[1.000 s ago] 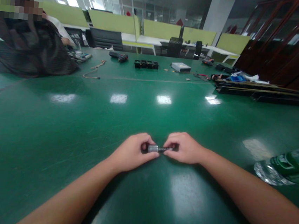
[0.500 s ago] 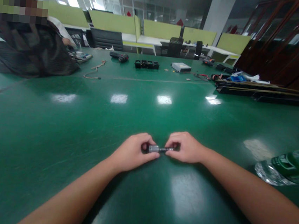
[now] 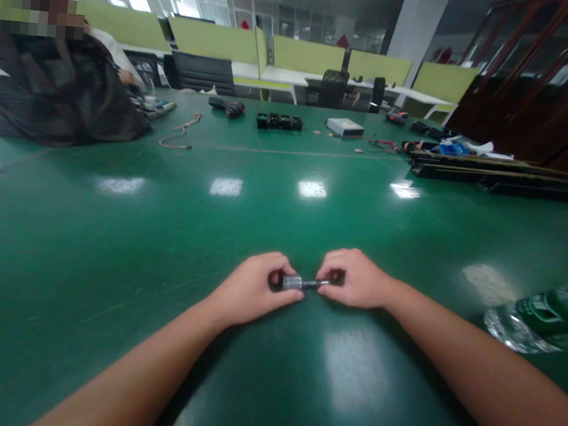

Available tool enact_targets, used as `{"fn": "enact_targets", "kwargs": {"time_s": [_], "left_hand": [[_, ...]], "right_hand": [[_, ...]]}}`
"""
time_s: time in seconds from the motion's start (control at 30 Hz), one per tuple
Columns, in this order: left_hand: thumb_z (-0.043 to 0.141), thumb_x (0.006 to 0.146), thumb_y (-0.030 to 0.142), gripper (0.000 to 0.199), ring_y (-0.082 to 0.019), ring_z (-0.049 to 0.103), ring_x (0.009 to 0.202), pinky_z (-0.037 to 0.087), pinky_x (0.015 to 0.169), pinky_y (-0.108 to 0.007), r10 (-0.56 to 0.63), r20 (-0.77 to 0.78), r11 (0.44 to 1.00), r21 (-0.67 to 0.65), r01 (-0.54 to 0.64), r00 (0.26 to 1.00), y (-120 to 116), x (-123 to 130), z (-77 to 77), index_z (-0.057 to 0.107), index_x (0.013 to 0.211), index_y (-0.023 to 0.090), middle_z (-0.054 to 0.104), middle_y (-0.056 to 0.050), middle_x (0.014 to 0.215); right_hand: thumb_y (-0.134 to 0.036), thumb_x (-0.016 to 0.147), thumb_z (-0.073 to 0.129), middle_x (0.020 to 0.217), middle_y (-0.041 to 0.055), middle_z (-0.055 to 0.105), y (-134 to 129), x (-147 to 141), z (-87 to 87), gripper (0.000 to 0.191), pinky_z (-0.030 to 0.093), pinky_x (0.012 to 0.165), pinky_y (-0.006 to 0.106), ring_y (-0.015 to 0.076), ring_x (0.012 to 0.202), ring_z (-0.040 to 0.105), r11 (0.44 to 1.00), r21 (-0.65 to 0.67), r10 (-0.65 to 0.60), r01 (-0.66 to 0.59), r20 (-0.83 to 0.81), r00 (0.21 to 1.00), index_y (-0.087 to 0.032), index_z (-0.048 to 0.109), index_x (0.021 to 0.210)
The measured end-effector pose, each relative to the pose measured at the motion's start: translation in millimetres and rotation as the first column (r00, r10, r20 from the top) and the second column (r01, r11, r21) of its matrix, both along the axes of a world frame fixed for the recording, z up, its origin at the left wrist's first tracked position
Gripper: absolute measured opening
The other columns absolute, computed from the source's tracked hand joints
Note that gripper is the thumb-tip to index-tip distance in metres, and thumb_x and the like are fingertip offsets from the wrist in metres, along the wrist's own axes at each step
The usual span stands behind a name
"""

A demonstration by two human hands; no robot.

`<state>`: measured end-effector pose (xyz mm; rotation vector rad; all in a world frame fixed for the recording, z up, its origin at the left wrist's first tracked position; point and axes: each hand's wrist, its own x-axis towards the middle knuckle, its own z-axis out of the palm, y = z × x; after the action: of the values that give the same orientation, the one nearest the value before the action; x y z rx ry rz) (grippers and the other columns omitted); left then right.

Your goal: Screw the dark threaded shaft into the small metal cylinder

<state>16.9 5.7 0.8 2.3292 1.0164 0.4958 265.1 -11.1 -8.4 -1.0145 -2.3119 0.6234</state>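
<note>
Green table (image 3: pixel 161 241): fills most of the view, with a glossy surface bearing patches of reflected light; dark-red wooden cabinet (image 3: pixel 539 70): beyond the table at far right; yellow-green partitions (image 3: pixel 309 56): in a row across the background, above white desks (image 3: pixel 281 77); black bag (image 3: pixel 64 95): on the table at far left, in front of a seated person's white sleeve (image 3: pixel 111 49); long black strips (image 3: pixel 513 176): stacked at the right, toward the far side; clear bottle (image 3: pixel 540 317) with green label: near the right edge, partly cut off by it.

Left hand (image 3: pixel 251 289): closed, gripping the thick grey barrel between thumb and fingers; right hand (image 3: pixel 358 279): closed, fingertips pinching the thin end; the two hands stand just apart, above the near middle of the table.

Black block (image 3: pixel 279 122): far side, centre; silver box (image 3: pixel 345 127): to its right; pale cord (image 3: pixel 175 135): to its left; slim tool (image 3: pixel 292 282): held roughly horizontal, bridging both hands, its narrow shaft exposed between them; its outer ends are hidden by the fingers.
</note>
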Motion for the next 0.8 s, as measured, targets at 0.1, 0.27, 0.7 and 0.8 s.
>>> {"fn": "enact_targets", "kwargs": {"time_s": [0.1,0.27,0.7,0.8], "left_hand": [[0.074,0.080,0.042,0.025,-0.016,0.056,0.070,0.040,0.063,-0.026,0.000,-0.008,1.000,-0.002,0.000,1.000,-0.3,0.3,0.6,0.067,0.087,0.019,0.062,0.000,0.077],[0.074,0.080,0.042,0.025,-0.016,0.057,0.070,0.040,0.064,-0.026,-0.004,-0.001,1.000,0.009,0.004,1.000,-0.2,0.1,1.1,0.067,0.086,0.018,0.062,0.000,0.077],[0.074,0.080,0.043,0.026,-0.016,0.057,0.070,0.041,0.064,-0.026,0.006,-0.009,1.000,-0.004,-0.006,1.000,-0.9,-0.7,-0.1,0.068,0.088,0.019,0.063,0.001,0.078],[0.074,0.080,0.043,0.025,-0.016,0.057,0.070,0.041,0.063,-0.026,0.006,-0.008,1.000,0.000,-0.006,1.000,-1.1,-0.6,0.9,0.068,0.087,0.019,0.063,0.000,0.078]], "right_hand": [[-0.018,0.075,0.072,0.073,0.0018,0.067,0.5,1.0,-0.2,0.004,0.045,0.066,0.025,0.0142,0.068,0.061,1.000,-0.009,0.010,-0.010,-0.001,1.000,-0.016,0.070,0.077],[-0.018,0.074,0.073,0.073,0.0018,0.068,1.9,2.5,-0.7,0.004,0.045,0.065,0.025,0.0139,0.068,0.061,1.000,-0.022,0.009,-0.009,0.000,1.000,-0.016,0.071,0.077],[-0.020,0.075,0.072,0.075,0.0029,0.068,3.1,9.0,-0.6,0.005,0.047,0.065,0.025,0.0144,0.068,0.062,0.997,-0.076,0.014,-0.013,0.005,1.000,-0.016,0.071,0.078],[-0.019,0.074,0.072,0.074,0.0030,0.068,4.0,10.7,0.0,0.005,0.048,0.066,0.026,0.0146,0.069,0.061,0.997,-0.080,0.017,-0.016,0.010,1.000,-0.016,0.072,0.078]]}}
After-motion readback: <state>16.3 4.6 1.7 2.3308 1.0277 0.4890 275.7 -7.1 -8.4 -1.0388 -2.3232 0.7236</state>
